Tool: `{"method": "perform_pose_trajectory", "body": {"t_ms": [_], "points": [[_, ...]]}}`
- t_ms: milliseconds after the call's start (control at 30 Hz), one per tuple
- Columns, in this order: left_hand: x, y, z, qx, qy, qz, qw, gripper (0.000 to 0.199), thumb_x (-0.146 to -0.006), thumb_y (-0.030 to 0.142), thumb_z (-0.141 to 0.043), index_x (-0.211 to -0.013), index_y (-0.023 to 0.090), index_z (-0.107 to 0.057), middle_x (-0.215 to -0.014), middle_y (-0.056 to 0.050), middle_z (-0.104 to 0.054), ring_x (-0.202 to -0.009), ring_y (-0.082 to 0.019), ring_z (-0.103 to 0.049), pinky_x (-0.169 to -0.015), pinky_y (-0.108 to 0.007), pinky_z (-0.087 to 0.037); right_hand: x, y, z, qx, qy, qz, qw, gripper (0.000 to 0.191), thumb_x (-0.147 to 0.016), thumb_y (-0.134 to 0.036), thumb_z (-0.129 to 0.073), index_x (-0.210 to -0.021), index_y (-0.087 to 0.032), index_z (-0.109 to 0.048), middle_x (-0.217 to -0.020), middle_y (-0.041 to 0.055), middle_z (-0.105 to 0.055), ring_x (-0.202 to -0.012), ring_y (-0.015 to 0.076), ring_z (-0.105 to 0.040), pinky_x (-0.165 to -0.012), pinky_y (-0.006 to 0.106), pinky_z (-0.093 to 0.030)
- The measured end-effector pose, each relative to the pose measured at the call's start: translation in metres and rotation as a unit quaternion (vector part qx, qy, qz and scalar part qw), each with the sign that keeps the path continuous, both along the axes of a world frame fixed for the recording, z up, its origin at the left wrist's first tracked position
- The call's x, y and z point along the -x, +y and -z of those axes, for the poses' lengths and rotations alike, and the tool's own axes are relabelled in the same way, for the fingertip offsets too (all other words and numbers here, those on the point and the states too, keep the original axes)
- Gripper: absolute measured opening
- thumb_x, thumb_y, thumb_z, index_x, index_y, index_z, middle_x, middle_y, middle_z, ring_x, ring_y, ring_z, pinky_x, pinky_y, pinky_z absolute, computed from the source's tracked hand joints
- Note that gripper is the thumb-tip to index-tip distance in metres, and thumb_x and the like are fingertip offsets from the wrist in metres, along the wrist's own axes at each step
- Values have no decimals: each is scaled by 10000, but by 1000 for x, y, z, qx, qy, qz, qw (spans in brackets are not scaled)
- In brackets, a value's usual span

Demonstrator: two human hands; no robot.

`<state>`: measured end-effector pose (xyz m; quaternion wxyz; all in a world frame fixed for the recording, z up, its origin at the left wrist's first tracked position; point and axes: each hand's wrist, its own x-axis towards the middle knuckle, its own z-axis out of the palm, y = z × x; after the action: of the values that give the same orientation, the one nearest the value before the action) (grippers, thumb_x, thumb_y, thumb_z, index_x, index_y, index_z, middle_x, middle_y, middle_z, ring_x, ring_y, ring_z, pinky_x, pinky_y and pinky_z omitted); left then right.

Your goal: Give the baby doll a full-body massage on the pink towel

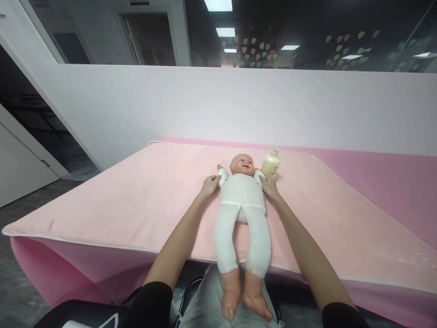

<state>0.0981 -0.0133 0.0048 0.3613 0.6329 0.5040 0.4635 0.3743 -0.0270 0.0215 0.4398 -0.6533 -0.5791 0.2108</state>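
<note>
A baby doll point(242, 191) with a white cloth body lies face up, its head away from me and its bare feet hanging over the table's near edge above my lap. My left hand point(210, 185) grips the doll's arm on the left side, near the elbow. On the other side, my right hand point(269, 186) is closed round the doll's other arm. Both doll arms are bent up beside its head. Just beyond my right hand stands a pale yellow bottle point(271, 163), close to the doll's head. My fingertips are partly hidden by the sleeves.
A light pink mat point(146, 196) covers the table over a darker pink cloth point(382, 182) that drapes at the front. Behind the table rises a white wall point(239, 105) with dark glass above. A door point(23, 159) is at the far left.
</note>
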Motion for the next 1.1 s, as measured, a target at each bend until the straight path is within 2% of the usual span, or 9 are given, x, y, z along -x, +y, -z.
{"method": "perform_pose_trajectory", "body": {"t_ms": [267, 433, 533, 633, 700, 833, 933, 1033, 1100], "points": [[-4, -4, -5, 1, 30, -42, 999, 403, -765, 537, -487, -820, 163, -623, -775, -68, -648, -689, -191, -559, -636, -286, -398, 0, 5, 5, -3, -21, 18, 1000, 342, -800, -445, -436, -546, -217, -456, -582, 58, -535, -661, 237, -530, -660, 347, -406], [-4, -4, -6, -14, 23, -53, 998, 334, -764, 493, -530, -718, 174, -617, -698, -52, -633, -657, -188, -534, -615, -286, -360, 1, 9, 11, -3, -3, 38, 999, 317, -806, -434, -447, -597, -213, -538, -669, 99, -592, -786, 288, -578, -741, 382, -432], [-4, -3, -6, -16, 12, -60, 998, 306, -751, 472, -567, -690, 176, -610, -673, -44, -626, -644, -181, -523, -613, -283, -355, 0, 10, 14, -5, 14, 40, 999, 306, -796, -435, -465, -592, -220, -538, -651, 92, -584, -796, 289, -581, -742, 383, -438], [-5, -4, -5, -4, -10, -47, 999, 320, -751, 484, -573, -709, 169, -607, -689, -46, -621, -647, -176, -530, -618, -284, -378, -3, 8, 14, -11, 40, 36, 999, 314, -772, -445, -503, -545, -229, -512, -588, 70, -558, -754, 268, -575, -706, 363, -442], [-4, -4, -4, 23, -67, -8, 997, 352, -741, 511, -579, -743, 160, -605, -699, -47, -614, -646, -173, -545, -623, -291, -407, -6, 4, 12, 8, 55, 29, 998, 333, -756, -469, -529, -534, -221, -524, -584, 62, -567, -716, 253, -573, -678, 355, -444], [0, -7, -10, 84, -180, 81, 977, 438, -681, 503, -673, -917, 136, -632, -849, -80, -654, -722, -169, -604, -701, -308, -461, -14, -3, 3, 46, 164, -35, 985, 286, -720, -453, -604, -668, -173, -630, -719, 64, -653, -722, 223, -603, -653, 323, -475], [5, -10, -16, 103, -194, 89, 972, 544, -648, 437, -741, -1090, 145, -617, -979, -106, -665, -778, -168, -623, -735, -309, -469, -20, -10, -6, 61, 277, -93, 954, 307, -659, -387, -687, -867, -162, -667, -845, 61, -685, -774, 210, -628, -644, 296, -501], [8, -12, -20, 102, -207, 102, 968, 592, -612, 348, -782, -1140, 148, -606, -996, -108, -675, -817, -175, -628, -759, -310, -468, -27, -21, -16, 95, 300, -178, 932, 382, -634, -387, -726, -935, -155, -682, -894, 73, -692, -793, 209, -638, -663, 300, -517], [9, -14, -21, 89, -223, 133, 962, 579, -585, 274, -793, -1123, 149, -620, -1025, -106, -677, -886, -187, -627, -803, -310, -462, -31, -28, -21, 121, 299, -247, 914, 378, -609, -340, -753, -933, -154, -702, -948, 85, -692, -837, 213, -640, -719, 305, -522]]}}
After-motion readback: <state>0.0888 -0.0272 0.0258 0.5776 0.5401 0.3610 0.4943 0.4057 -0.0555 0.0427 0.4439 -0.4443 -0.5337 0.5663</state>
